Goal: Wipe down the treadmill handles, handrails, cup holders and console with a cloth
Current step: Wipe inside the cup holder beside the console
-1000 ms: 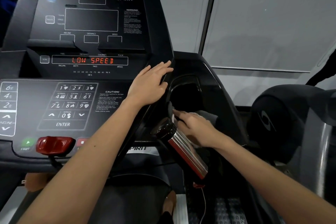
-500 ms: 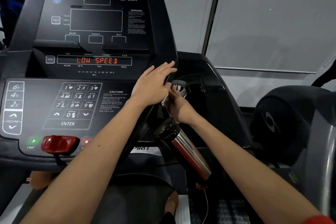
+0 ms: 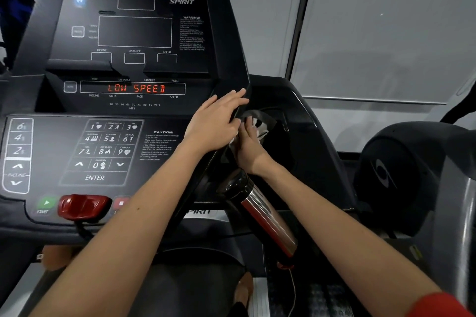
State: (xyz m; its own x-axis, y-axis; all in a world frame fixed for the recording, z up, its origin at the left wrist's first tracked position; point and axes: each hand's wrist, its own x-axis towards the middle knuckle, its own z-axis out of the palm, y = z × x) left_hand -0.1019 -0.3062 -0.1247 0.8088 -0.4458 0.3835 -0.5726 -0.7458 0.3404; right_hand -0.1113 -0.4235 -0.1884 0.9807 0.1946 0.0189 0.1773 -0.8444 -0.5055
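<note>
While on console [image 3: 54, 141], left hand [image 3: 216, 125] before cloth [image 3: 261, 122]

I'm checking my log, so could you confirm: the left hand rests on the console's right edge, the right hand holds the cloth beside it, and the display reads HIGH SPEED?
Not quite: the head view shows the display reading LOW SPEED. The rest holds: left hand on the console edge, right hand holding the cloth beside it.

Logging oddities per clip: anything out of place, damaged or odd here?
Nothing damaged or spilled. One oddity: the display reads "LOW SPEED", so the console is powered while the left hand rests on its edge and the right hand holds the cloth.
</note>
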